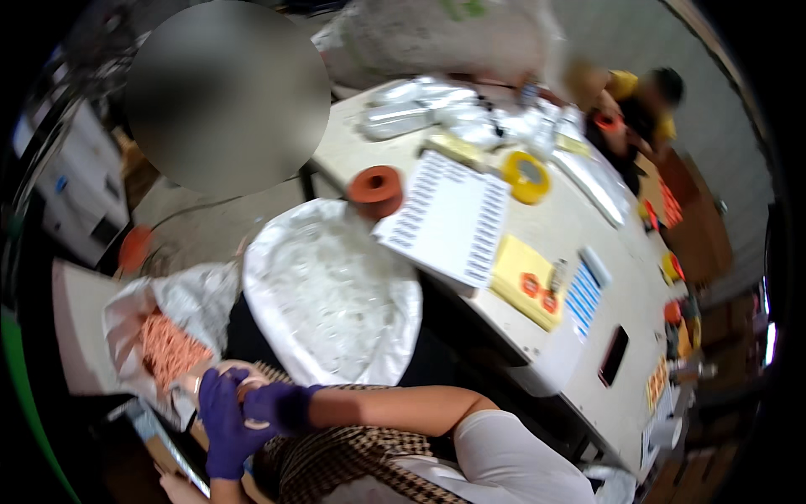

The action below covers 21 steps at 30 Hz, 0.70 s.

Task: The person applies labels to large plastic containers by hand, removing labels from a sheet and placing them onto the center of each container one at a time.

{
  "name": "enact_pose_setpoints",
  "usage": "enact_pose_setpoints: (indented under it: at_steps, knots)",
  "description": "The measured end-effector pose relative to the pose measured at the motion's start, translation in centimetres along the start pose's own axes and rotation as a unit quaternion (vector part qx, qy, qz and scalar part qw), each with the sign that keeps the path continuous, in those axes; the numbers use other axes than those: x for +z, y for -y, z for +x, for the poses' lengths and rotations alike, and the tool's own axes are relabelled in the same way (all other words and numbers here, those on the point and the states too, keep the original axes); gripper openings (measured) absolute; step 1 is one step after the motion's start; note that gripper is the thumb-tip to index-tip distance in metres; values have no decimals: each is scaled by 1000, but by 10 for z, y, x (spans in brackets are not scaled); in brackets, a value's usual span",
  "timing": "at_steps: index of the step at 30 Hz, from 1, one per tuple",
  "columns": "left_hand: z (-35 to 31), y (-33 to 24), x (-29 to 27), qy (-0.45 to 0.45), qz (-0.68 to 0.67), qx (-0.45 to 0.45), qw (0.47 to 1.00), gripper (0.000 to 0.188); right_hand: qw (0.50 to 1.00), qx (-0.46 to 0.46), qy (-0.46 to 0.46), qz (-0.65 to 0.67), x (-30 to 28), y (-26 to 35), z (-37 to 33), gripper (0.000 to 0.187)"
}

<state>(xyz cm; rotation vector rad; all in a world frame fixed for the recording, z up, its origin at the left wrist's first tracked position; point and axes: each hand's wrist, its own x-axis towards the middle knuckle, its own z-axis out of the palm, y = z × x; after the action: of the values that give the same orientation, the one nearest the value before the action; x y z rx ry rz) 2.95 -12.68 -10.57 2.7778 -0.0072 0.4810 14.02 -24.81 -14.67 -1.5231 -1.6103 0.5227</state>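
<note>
At the lower left, my left hand (225,424) and my right hand (275,408), both in purple gloves, are close together with their fingers curled. Between them shows a pale pink, rounded thing (248,385). Fingers and blur hide its kind. Just beyond the left hand is a white bag (197,294) with many small salmon-pink pieces (172,346) inside. A larger white sack (406,323), filled with clear plastic pieces (327,290), stands open ahead of my right forearm.
The white table (504,323) on the right carries an orange tape roll (375,193), printed sheets (445,223), a yellow tape roll (527,178), a yellow pad (512,269), a phone (614,355) and clear plastic packs (403,118). People in yellow (625,88) are at the far right.
</note>
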Motion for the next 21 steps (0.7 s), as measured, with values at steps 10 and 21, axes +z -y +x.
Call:
enact_pose_setpoints:
  at_steps: [10, 21]
  knots:
    - [47, -60, 8, -11, 94, 381, 920, 36, 793, 267, -450, -312, -130, 67, -275, 26]
    - [69, -90, 113, 179, -73, 514, 836, 59, 505, 533, -543, -406, -131, 79, -548, 24]
